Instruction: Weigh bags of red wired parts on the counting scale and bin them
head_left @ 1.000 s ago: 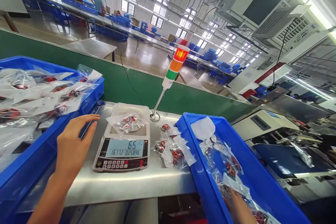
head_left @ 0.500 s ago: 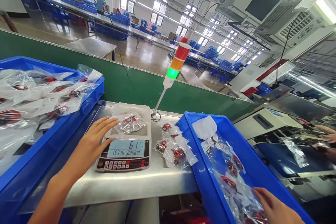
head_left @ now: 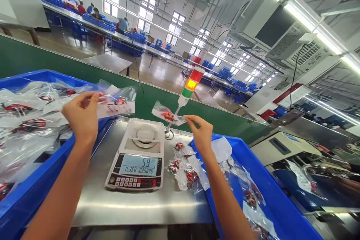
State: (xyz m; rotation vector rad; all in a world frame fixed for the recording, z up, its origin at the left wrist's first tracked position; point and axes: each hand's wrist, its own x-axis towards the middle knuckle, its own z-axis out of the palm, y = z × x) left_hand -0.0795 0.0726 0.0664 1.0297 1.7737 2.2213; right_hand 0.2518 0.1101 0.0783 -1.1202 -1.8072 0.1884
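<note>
Overhead of the bench, two hands each hold one bag. The left hand (head_left: 81,114) is closed on the edge of a clear bag (head_left: 119,103) raised over the left bin (head_left: 42,183). The right hand (head_left: 201,131) pinches a corner of a small bag (head_left: 168,115) between thumb and fingertips, in the air above the far edge of the scale (head_left: 137,159). Both bags are see-through plastic with a red-and-black part inside; the small one hangs flat and slightly tilted. One scale sits on the steel table (head_left: 135,210), its round pan bare and its display showing 59 in large digits. Two blue bins flank it: the left bin is heaped with many like bags, and the right bin (head_left: 284,210) holds a looser scatter. About three loose bags (head_left: 184,163) lie on the table between the scale and the right bin, just beside the right forearm. One tower light (head_left: 191,82), stacked red, amber and green, stands behind the scale, its pole partly hidden by the small bag.
</note>
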